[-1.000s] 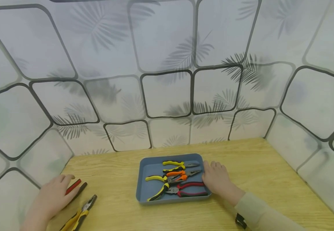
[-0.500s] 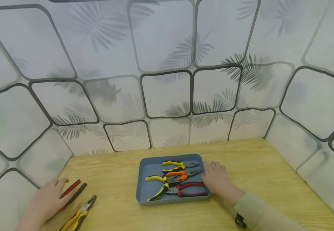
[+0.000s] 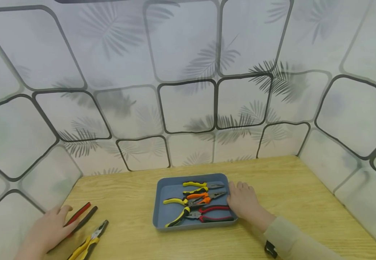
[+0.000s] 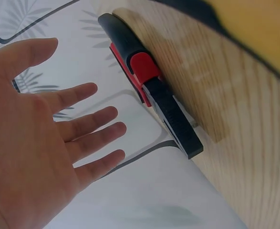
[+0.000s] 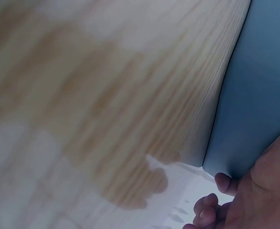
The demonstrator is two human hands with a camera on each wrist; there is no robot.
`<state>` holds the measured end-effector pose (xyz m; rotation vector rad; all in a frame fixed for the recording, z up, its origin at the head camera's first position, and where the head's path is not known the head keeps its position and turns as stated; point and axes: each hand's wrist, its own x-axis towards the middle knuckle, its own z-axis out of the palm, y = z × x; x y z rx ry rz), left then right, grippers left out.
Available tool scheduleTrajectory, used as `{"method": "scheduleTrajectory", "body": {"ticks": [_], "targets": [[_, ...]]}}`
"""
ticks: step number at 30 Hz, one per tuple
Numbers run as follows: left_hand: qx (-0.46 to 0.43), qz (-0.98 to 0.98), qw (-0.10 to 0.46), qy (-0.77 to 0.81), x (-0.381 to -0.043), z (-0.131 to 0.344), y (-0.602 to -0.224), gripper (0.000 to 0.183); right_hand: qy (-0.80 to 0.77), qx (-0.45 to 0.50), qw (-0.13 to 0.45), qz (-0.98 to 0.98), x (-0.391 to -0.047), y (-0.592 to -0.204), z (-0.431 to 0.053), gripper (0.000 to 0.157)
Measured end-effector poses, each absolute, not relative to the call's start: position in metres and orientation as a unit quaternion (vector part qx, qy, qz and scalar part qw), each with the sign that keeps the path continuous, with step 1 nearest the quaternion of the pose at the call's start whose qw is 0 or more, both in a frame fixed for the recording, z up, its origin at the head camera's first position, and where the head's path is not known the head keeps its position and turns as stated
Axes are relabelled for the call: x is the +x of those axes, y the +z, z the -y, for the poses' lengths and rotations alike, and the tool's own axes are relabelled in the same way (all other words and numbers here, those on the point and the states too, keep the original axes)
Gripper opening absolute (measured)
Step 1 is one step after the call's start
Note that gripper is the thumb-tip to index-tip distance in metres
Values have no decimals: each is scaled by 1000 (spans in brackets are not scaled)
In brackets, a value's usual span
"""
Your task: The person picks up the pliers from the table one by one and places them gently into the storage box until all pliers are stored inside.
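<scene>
My left hand (image 3: 49,227) is at the table's left side with its fingers spread. In the left wrist view, a gap separates those fingers from the red-and-black pliers (image 4: 151,81). Just to the right lie yellow-and-black combination pliers (image 3: 92,240). A blue tray (image 3: 162,220) sits mid-table, and my right hand (image 3: 244,202) holds its right rim. The right wrist view shows curled fingers by the tray's outer wall; the thumb is hidden. Inside the tray are yellow needle-nose pliers (image 3: 204,186), orange pliers (image 3: 205,196), yellow-handled pliers (image 3: 179,211) and red-and-black pliers (image 3: 214,213).
The wooden table (image 3: 129,202) extends around the tray. A patterned curtain-like sheet (image 3: 191,108) bounds it at the back and on both sides. A small dark object (image 3: 270,249) shows under the right sleeve.
My left hand has drawn back to the left, away from the red-and-black pliers on the table, exposing more of their handles. The right hand and the tray stay in place.
</scene>
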<state>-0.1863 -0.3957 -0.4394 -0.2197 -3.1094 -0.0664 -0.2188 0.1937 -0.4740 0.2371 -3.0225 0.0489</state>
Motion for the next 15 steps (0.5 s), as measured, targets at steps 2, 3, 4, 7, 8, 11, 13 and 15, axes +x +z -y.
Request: {"method": "scheduleTrajectory", "body": {"ticks": [2,3,4,7,8,11,13,15], "targets": [[-70,997,1,-29,-187,397,-441,60,19,77,55,995,-219,-473,-193,22],[-69,997,-6,-33,-188,398,-441,60,19,77,55,995,-219,-473,-193,21],[-68,997,-13,-37,-189,398,-442,60,19,77,56,995,-219,-473,-193,21],[-67,996,-27,-46,-192,399,-444,60,14,76,58,995,-219,-472,-193,20],[-67,996,-29,-45,-192,400,-445,60,14,76,59,995,-219,-472,-192,20],[-66,996,-34,-44,-194,400,-447,59,15,76,61,995,-218,-472,-192,20],[-64,996,-35,-46,-195,400,-449,59,17,76,61,995,-219,-471,-192,20],[-60,996,-35,-47,-195,400,-451,58,17,76,57,995,-219,-471,-192,21]]}}
